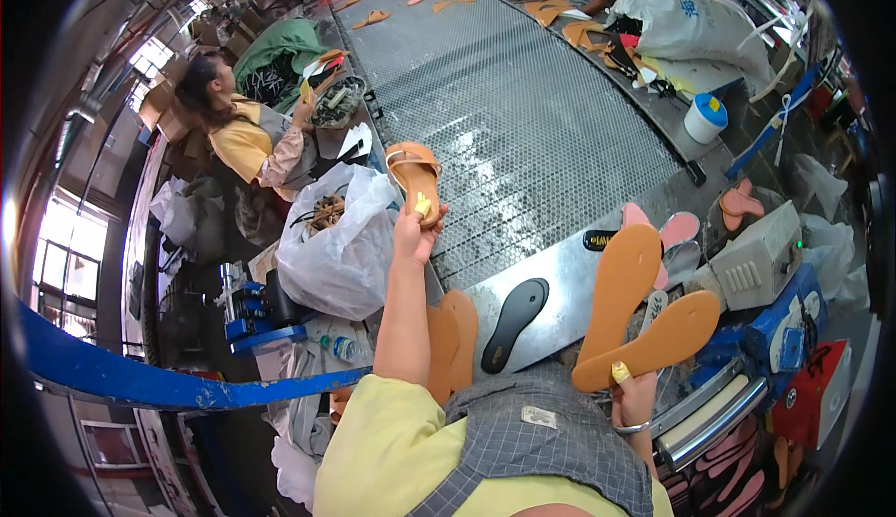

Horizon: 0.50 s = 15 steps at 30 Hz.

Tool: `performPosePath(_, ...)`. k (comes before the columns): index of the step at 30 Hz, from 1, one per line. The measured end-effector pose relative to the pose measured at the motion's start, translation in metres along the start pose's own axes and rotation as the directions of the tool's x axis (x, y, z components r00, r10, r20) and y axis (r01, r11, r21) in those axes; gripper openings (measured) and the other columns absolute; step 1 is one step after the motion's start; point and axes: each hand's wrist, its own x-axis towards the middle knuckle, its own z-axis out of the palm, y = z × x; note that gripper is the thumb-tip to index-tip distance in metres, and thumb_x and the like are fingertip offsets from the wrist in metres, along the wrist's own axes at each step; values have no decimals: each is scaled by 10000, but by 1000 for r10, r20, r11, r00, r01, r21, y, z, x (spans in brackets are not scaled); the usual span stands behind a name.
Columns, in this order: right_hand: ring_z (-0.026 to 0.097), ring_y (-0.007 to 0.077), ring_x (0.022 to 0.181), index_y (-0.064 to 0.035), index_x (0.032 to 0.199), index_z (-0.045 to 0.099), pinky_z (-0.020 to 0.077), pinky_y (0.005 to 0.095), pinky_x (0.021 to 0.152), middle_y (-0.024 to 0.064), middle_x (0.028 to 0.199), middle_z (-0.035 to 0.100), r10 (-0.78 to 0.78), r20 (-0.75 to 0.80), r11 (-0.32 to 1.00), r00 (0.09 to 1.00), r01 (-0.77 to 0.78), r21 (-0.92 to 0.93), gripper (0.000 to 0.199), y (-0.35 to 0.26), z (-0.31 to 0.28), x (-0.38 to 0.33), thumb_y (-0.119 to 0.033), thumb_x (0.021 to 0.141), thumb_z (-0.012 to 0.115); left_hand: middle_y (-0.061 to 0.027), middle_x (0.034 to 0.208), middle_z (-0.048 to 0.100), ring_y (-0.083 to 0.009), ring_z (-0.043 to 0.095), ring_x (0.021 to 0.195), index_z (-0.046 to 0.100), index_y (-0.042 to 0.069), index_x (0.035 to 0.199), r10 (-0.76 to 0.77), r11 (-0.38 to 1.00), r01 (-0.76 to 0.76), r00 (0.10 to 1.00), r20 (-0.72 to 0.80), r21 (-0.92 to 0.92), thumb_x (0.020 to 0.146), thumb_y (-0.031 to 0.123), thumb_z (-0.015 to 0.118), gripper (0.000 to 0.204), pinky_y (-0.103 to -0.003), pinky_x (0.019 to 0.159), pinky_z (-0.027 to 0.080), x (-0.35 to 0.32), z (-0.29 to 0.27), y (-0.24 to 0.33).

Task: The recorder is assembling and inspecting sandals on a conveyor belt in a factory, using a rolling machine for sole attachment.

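My left hand (422, 230), reaching forward, is closed around the heel end of a tan sandal (415, 170) with thin pale straps. That sandal is held over the near left edge of the conveyor. Low on the right, my right hand (635, 398) grips a tan shoe sole (667, 332) near its narrow end. Another tan sole (623, 274) stands behind it, their lower ends overlapping; whether my hand holds this one too, I cannot tell. Yellow wraps cover fingertips on both hands. A black sole (515, 324) lies between my arms on a metal plate (555, 288).
The mesh conveyor (523, 134) runs away from me, carrying several sandals far off. A plastic bag of straps (341, 237) stands left, near a seated co-worker (247, 134). Tan soles (453, 344) lean by my left arm. At right are pink soles (679, 230) and a grey box (761, 256).
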Motion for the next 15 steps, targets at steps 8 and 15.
performPosePath(8, 603, 116, 753, 10, 1016, 528, 481, 238, 636, 49, 886, 615, -1, 14, 1000, 1000, 1, 16, 221, -2, 4, -3, 31, 820, 628, -114, 1071, 558, -268, 633, 896, 416, 71, 1246, -11, 1000, 12, 999, 49, -15, 914, 73, 425, 332, -302, 612, 497, 12, -2, 10)
performPosePath(15, 607, 123, 795, 9, 1031, 530, 484, 247, 695, 54, 921, 615, 5, -1, 1000, 1000, -5, 27, 239, 8, 5, -6, 48, 814, 623, -110, 1070, 559, -262, 633, 908, 432, 67, 1223, -10, 1000, 11, 998, 66, -19, 909, 76, 434, 314, -307, 617, 500, 13, -12, 12)
